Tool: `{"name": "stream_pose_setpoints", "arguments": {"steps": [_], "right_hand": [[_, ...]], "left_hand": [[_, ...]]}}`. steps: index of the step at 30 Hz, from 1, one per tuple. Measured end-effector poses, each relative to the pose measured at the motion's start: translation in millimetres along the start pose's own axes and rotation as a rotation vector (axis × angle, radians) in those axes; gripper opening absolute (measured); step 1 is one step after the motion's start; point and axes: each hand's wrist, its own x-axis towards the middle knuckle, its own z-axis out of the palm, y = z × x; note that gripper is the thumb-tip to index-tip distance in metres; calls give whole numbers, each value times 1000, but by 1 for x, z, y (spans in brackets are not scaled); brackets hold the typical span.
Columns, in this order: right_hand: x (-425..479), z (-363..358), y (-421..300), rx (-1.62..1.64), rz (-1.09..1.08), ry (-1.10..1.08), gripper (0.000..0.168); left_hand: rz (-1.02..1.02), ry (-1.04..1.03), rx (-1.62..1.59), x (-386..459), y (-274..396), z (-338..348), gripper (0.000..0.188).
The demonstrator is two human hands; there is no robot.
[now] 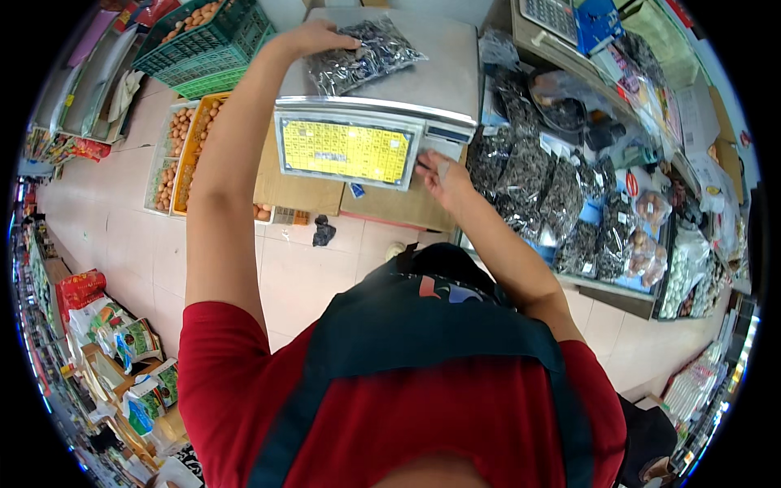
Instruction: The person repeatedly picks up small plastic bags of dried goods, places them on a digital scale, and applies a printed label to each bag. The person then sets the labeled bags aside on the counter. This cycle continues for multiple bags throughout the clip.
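Observation:
A clear plastic bag of dark dried goods (366, 55) lies on the steel pan (439, 67) of a weighing scale. My left hand (320, 38) grips its near left corner, thumb on top. The scale's front carries a yellow key panel (345, 149) printed with a grid of writing, and a small dark display (448, 133) sits at its right. My right hand (448, 183) is just below that display, at the panel's right edge, fingers curled. A small pale patch, perhaps a label, shows at its fingers; whether they hold it is unclear.
Crates of eggs (201, 52) stand at the left, with low egg trays (177, 131) beside the scale's wooden stand (299, 183). On the right, a display table holds bagged dark dried goods (528, 171) under a shelf with a calculator (549, 18). A black scrap (323, 232) lies on the floor.

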Motion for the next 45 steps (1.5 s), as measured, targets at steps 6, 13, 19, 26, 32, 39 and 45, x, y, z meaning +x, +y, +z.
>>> {"name": "stream_pose_setpoints", "arguments": {"steps": [6, 13, 19, 26, 32, 39, 45], "right_hand": [[5, 8, -7, 85, -12, 35, 23], [6, 8, -14, 62, -99, 109, 14], [-76, 0, -45, -86, -453, -169, 44], [-111, 21, -62, -406, -571, -477, 99], [-113, 8, -78, -471, -582, 1, 69], [-143, -14, -96, -141, -343, -523, 80], [-149, -6, -77, -840, -997, -78, 100]], "left_hand": [[16, -26, -188, -27, 24, 21, 79], [59, 217, -779, -95, 49, 57, 54], [10, 216, -1242, -151, 74, 106, 40], [-79, 204, -1531, -156, 103, 140, 43], [293, 538, -1016, -178, 123, 144, 39], [951, 625, 379, -184, 111, 145, 35], [375, 434, -762, -183, 131, 159, 41]]}}
